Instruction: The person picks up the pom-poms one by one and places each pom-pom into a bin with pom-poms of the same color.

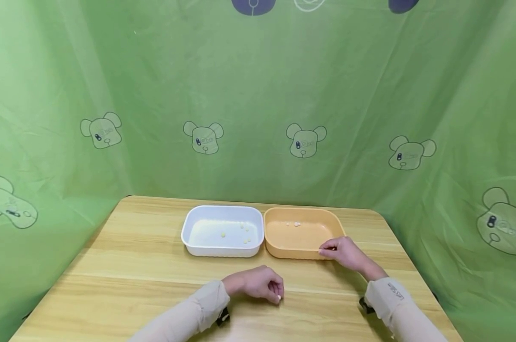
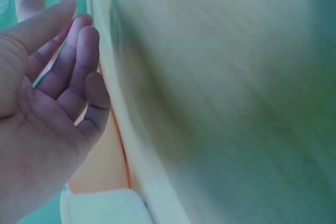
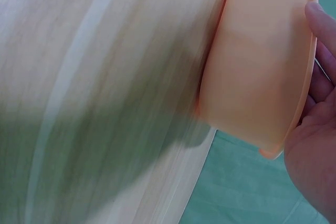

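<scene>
Over the table in front of the trays, my left hand (image 1: 259,283) pinches a small white piece (image 1: 279,297) between thumb and fingertips; in the left wrist view the hand (image 2: 50,93) hides it. At the orange tray (image 1: 300,253), my right hand (image 1: 347,251) grips the near right rim. The right wrist view has the thumb (image 3: 320,18) against the outer wall and the other fingers behind the rim. A few small white pieces (image 1: 296,224) lie inside this tray. Beside it on the left, a white tray (image 1: 223,250) contains several small yellowish pieces (image 1: 223,234).
Both trays stand side by side near the far edge of the wooden table (image 1: 134,266). A green curtain (image 1: 249,180) with bear-head prints hangs behind the table and along both sides.
</scene>
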Demonstrator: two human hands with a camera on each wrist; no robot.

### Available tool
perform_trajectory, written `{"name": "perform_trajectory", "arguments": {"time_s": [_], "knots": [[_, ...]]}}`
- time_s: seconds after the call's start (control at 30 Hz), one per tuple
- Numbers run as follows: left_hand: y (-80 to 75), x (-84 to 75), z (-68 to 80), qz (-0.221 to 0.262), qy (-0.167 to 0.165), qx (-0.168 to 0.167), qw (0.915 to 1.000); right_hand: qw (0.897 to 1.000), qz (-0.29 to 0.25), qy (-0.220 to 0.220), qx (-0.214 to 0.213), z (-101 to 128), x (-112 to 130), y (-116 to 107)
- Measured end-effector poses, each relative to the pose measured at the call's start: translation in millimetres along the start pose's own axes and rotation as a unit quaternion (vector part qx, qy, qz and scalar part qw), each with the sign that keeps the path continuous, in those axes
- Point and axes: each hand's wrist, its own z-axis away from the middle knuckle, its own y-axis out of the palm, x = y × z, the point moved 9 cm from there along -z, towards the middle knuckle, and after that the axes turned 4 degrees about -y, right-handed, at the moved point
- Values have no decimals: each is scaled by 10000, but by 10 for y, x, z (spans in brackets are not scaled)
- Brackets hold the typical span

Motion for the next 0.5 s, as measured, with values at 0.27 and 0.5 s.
{"name": "perform_trajectory", "arguments": {"time_s": [0.27, 0.5], "knots": [[-159, 36, 87, 467, -71, -168, 9987, 10000, -38, -34, -14, -13, 3, 5], [-332, 50, 167, 455, -3, -392, 9982, 10000, 8, -36, -1, -14, -3, 13]]}}
